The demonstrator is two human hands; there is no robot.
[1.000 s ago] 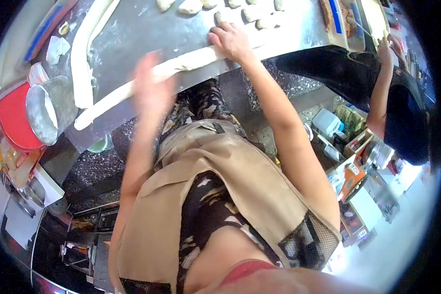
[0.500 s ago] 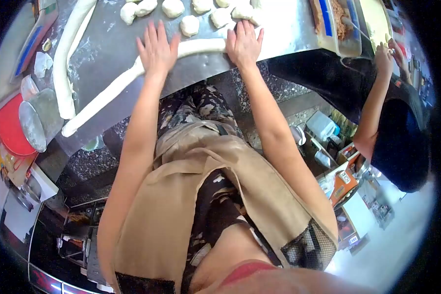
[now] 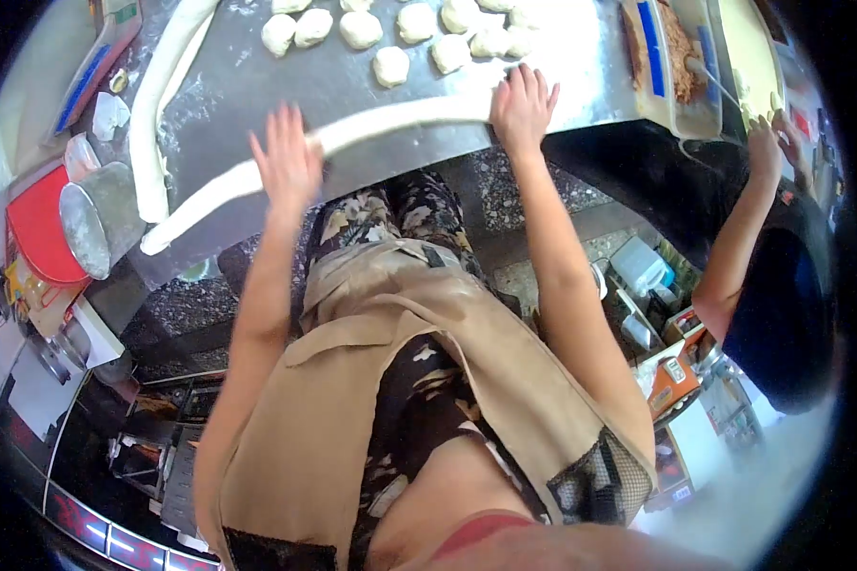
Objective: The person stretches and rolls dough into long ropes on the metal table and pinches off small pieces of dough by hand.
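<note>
A long rope of dough (image 3: 405, 115) lies across the metal table near its front edge, curving down to the left. My left hand (image 3: 290, 164) is over its left-middle part, fingers spread and slightly blurred; whether the palm presses on it I cannot tell. At the rope's right end rests my right hand (image 3: 524, 109), fingers stretched out, covering the tip. Beyond the rope, several round dough pieces (image 3: 390, 67) sit in loose rows. A thicker dough roll (image 3: 149, 143) lies at the left, its near end close to the rope's left tip.
At the right stands a plastic container (image 3: 681, 114) of brown filling with a spoon in it. A co-worker's hands (image 3: 767, 147) are over a pale sheet beyond it. On the left are a metal pot (image 3: 90, 228), a red container (image 3: 43, 228) and a crumpled white bag (image 3: 110, 114).
My hands are farther apart: the left has come back toward me and leftward along the dough rope, the right has shifted rightward. The whole view has shifted slightly.
</note>
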